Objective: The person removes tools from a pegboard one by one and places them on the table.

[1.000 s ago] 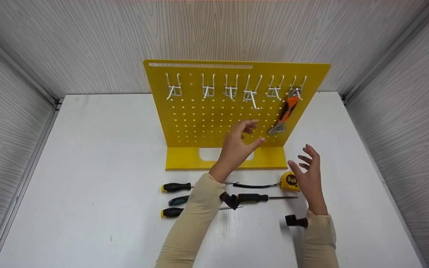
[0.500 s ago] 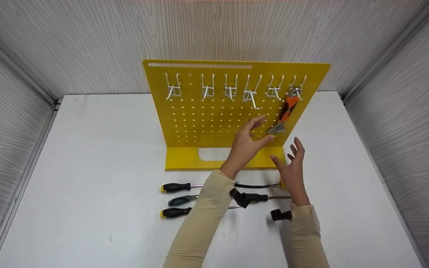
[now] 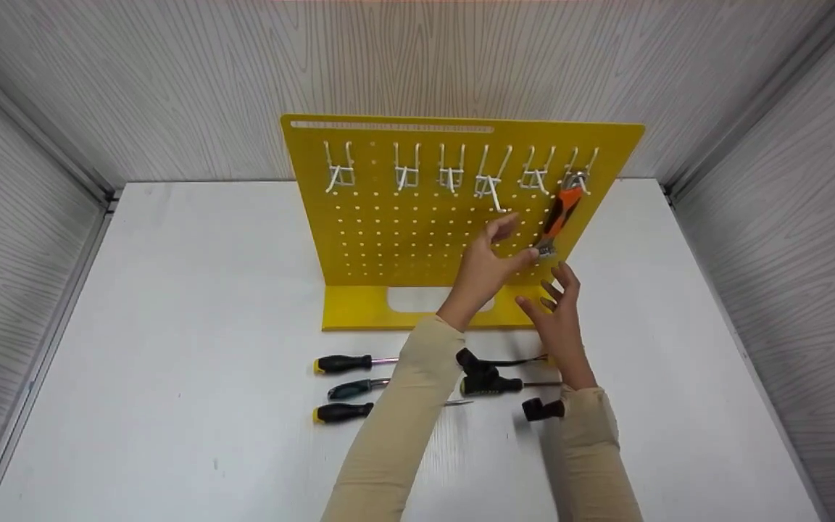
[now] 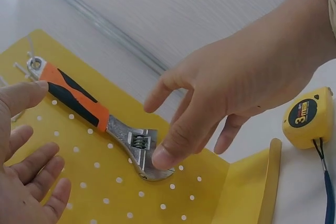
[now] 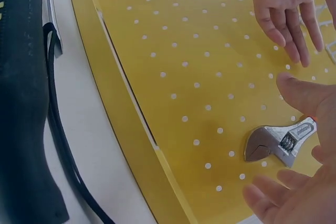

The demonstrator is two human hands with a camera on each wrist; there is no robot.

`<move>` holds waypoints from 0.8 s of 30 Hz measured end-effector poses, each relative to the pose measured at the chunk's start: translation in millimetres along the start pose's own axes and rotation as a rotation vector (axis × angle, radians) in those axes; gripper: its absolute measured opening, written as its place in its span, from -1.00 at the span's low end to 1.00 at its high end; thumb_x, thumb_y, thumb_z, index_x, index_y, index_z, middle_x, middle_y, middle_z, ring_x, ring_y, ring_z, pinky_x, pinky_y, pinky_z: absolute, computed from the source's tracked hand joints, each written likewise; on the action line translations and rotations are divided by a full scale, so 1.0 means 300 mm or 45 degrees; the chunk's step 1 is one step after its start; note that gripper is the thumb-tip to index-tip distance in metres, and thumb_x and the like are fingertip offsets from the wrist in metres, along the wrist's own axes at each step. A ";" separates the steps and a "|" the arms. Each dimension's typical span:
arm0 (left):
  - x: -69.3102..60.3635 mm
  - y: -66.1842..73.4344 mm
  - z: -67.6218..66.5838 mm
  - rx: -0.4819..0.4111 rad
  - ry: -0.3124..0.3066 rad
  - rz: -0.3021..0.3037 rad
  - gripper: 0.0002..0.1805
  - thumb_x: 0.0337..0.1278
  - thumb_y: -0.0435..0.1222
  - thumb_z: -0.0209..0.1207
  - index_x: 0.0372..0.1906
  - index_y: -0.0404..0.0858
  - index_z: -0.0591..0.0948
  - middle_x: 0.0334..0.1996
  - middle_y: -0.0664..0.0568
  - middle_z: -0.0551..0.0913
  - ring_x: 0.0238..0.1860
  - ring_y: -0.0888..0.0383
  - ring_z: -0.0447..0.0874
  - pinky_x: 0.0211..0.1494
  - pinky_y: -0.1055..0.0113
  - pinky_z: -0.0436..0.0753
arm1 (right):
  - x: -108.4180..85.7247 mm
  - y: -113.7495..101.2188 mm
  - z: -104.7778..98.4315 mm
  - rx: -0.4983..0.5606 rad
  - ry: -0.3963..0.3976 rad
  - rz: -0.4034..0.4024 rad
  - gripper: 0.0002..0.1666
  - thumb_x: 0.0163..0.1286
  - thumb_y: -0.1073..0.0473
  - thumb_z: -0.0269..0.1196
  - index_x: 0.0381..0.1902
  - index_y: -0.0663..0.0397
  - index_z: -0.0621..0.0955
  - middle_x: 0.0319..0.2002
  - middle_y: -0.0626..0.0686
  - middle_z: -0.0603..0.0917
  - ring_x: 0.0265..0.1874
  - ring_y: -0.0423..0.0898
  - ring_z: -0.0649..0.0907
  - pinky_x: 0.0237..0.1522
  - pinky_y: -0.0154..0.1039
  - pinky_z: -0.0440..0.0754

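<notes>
An adjustable wrench [image 3: 564,210] with an orange and black handle hangs head down from the rightmost hook of the yellow pegboard [image 3: 417,254]. My left hand [image 3: 486,268] is raised before the board, left of the wrench, fingers loosely bent and nothing held. Lower right, my right hand [image 3: 559,326] is spread around the wrench's lower end. In the right wrist view the wrench head [image 5: 270,145] shows between my right thumb and fingers [image 5: 268,195], with a gap. Seen from the left wrist, the right thumb overlaps the wrench head [image 4: 142,148]; contact cannot be told.
Several white hooks [image 3: 450,177] line the board's top. On the white table lie screwdrivers [image 3: 341,365], a dark-handled tool [image 3: 349,391] and another screwdriver [image 3: 490,386], partly behind the left sleeve. A yellow tape measure [image 4: 310,116] with a dark strap sits beside the board's base.
My right hand has moved left and up toward the wrench's lower end. The left hand has shifted right and slightly up, nearer the wrench. The wrench hangs in the same place.
</notes>
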State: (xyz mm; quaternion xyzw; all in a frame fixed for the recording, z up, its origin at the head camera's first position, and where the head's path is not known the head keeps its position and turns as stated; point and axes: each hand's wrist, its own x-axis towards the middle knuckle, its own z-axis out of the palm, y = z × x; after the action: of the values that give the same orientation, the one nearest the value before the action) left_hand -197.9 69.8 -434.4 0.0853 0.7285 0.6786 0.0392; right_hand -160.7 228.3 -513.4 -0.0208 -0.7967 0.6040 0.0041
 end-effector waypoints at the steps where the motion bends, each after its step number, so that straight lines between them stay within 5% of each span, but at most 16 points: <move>1: 0.003 0.000 0.003 0.004 0.001 0.000 -0.33 0.12 -0.17 0.33 0.35 -0.13 0.39 0.28 -0.02 0.49 0.33 0.08 0.38 0.38 0.09 0.38 | 0.003 0.001 0.000 0.014 -0.008 0.016 0.17 0.24 -0.12 0.32 0.52 -0.11 -0.20 0.52 0.14 -0.08 0.45 0.09 0.20 0.43 -0.01 0.22; 9: 0.020 -0.006 0.018 0.065 -0.071 -0.025 -0.34 0.19 -0.08 0.26 0.36 -0.14 0.37 0.31 0.02 0.46 0.35 0.10 0.37 0.40 0.15 0.37 | 0.028 -0.004 0.003 0.103 -0.061 0.076 0.01 0.40 0.03 0.19 0.52 -0.18 -0.20 0.51 0.16 -0.01 0.46 0.11 0.20 0.42 0.00 0.26; 18: 0.024 -0.002 0.009 0.054 -0.168 -0.030 -0.33 0.22 -0.05 0.22 0.39 -0.12 0.33 0.34 0.02 0.43 0.36 0.08 0.37 0.38 0.21 0.40 | 0.048 -0.029 -0.003 0.157 -0.070 -0.022 -0.09 0.42 -0.01 0.14 0.53 -0.19 -0.11 0.51 0.08 0.06 0.46 -0.02 0.20 0.40 -0.06 0.31; 24: 0.031 -0.003 0.007 0.026 -0.231 -0.025 -0.31 0.25 -0.07 0.20 0.42 -0.13 0.27 0.38 -0.01 0.38 0.41 0.04 0.31 0.41 0.17 0.37 | 0.021 -0.091 -0.001 0.159 -0.098 0.002 -0.14 0.47 0.10 0.08 0.54 -0.06 -0.11 0.52 0.10 0.00 0.48 0.02 0.16 0.41 -0.06 0.29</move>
State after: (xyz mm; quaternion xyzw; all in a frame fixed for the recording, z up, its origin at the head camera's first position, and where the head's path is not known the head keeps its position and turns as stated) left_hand -206.7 73.5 -434.8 0.1398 0.7296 0.6602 0.1108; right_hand -167.7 221.4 -487.3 0.0023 -0.7569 0.6530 -0.0257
